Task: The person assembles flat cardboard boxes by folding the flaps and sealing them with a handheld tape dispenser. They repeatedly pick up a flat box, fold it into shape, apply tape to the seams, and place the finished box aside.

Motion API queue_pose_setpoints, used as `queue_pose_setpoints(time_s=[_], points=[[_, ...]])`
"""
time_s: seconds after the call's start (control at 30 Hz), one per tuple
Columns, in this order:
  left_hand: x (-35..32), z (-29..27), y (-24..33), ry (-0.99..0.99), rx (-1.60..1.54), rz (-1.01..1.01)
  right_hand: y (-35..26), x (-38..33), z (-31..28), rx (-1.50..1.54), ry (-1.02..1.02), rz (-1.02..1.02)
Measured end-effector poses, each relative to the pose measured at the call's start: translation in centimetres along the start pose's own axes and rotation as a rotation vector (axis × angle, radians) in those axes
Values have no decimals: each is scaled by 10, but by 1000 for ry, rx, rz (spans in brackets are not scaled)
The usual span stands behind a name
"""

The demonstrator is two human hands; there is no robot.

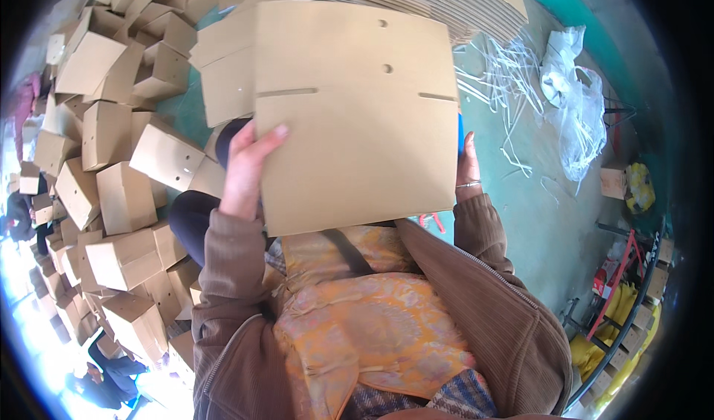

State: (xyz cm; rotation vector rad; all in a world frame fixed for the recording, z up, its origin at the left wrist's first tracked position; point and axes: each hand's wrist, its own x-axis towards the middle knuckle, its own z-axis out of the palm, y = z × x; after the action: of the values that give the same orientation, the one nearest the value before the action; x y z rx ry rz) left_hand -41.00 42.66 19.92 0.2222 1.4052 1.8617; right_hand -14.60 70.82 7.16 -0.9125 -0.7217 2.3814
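Note:
A flat brown cardboard box blank [357, 145] is raised in front of my chest, its broad face turned up to me. Two round holes sit in its upper part, and a slot runs in from each side. At the left edge my left hand [249, 163] is closed on it, thumb lying over the face and fingers hidden behind. My right hand [468, 165] grips the opposite edge, with its thumb side showing and the other fingers behind the cardboard. Left of the blank, another cardboard piece [223, 78] with folded panels lies partly covered by it.
Many made-up cardboard boxes [126, 197] are heaped along my left. Ahead lies a stack of flat cardboard [483, 0]. White strapping strips [509, 85] and a clear plastic bag [573, 115] litter the green floor [535, 219]. A rack with red bars [617, 286] stands at the right.

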Motion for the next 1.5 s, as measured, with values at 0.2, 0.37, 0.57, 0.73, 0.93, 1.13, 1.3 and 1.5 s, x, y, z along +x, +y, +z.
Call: queue_pose_setpoints(time_s=[0.2,0.37,0.57,0.73,0.93,1.13,1.3,1.5], points=[[-59,-139,-1,422,368,148,25,-15,186,-532,-473,55],[-91,-165,-16,662,627,370,116,-30,285,-1169,-619,-343],[-86,-142,-66,559,193,101,237,-51,309,-1674,-775,-257],[-103,-170,-86,554,-67,33,281,-39,296,-1179,-1050,93],[-112,-182,-87,544,-60,9,281,0,314,-1100,-1063,489],[-115,-185,-89,476,-42,38,301,13,349,-1200,-1105,447],[-117,-188,-85,465,15,4,312,21,356,-1265,-1224,282],[-127,-199,-86,512,-88,5,295,33,356,-1380,-1155,196]])
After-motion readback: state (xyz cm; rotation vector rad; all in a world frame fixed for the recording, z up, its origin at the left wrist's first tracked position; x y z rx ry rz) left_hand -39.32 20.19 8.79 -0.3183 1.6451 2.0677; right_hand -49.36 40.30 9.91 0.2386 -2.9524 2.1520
